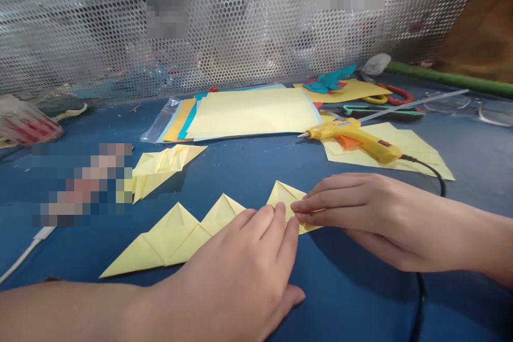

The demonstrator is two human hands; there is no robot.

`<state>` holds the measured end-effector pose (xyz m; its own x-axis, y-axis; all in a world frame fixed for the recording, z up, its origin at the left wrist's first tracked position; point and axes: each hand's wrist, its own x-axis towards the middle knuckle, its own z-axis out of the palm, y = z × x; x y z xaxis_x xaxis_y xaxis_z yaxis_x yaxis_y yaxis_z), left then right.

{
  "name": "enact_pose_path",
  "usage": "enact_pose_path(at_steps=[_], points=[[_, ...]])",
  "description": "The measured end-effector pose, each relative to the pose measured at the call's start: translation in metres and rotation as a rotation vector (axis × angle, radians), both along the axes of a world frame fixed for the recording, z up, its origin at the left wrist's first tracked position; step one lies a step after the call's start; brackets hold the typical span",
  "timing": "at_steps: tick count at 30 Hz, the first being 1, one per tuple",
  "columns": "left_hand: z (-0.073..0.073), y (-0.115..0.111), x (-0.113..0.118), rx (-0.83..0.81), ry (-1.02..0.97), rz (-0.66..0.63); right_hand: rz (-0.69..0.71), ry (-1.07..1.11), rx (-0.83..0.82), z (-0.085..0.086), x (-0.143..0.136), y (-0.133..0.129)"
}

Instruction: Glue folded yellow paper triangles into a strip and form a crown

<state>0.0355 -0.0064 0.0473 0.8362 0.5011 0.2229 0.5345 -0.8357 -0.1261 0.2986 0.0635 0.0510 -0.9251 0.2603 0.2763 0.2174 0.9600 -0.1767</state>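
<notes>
Left hand (240, 262), thumb apart; right hand (372, 214), fingers together; on folded paper (170, 240) (table (336, 299) around).

I can't read any words or numbers here. Right of the middle, the yellow glue gun (356, 136) has a tiny pale label (343, 123) on its side, but the marks are too small and blurry to read.

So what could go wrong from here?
The cord passes under the right arm, so a sweep of the right hand might drag the glue gun. Its nozzle sits at the edge of the stacked sheets; any drip could mark them. Uneven pressure from the left hand could skew the folded yellow strip.
</notes>
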Motion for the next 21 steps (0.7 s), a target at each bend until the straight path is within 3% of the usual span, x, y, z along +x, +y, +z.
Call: enact_pose_path(at_steps=[3, 7, 8, 12, 15, 21], points=[[0.013, 0.012, -0.003, -0.261, -0.011, 0.022, -0.015, 0.030, -0.002, -0.003, -0.003, -0.001], [0.032, 0.035, -0.014, -0.699, -0.129, 0.167, 0.006, 0.034, 0.119, -0.006, -0.007, -0.005], [0.035, 0.040, -0.017, -0.722, -0.178, 0.191, 0.007, 0.021, 0.145, -0.007, -0.008, -0.006], [0.046, 0.050, -0.030, -0.514, -0.246, 0.330, -0.026, -0.044, 0.181, -0.007, -0.013, -0.013], [0.049, 0.047, -0.037, -0.633, -0.106, 0.454, -0.045, -0.032, 0.138, -0.009, -0.015, -0.011], [0.041, 0.040, -0.043, -0.811, -0.021, 0.455, -0.038, 0.053, 0.071, -0.014, -0.011, 0.003]])
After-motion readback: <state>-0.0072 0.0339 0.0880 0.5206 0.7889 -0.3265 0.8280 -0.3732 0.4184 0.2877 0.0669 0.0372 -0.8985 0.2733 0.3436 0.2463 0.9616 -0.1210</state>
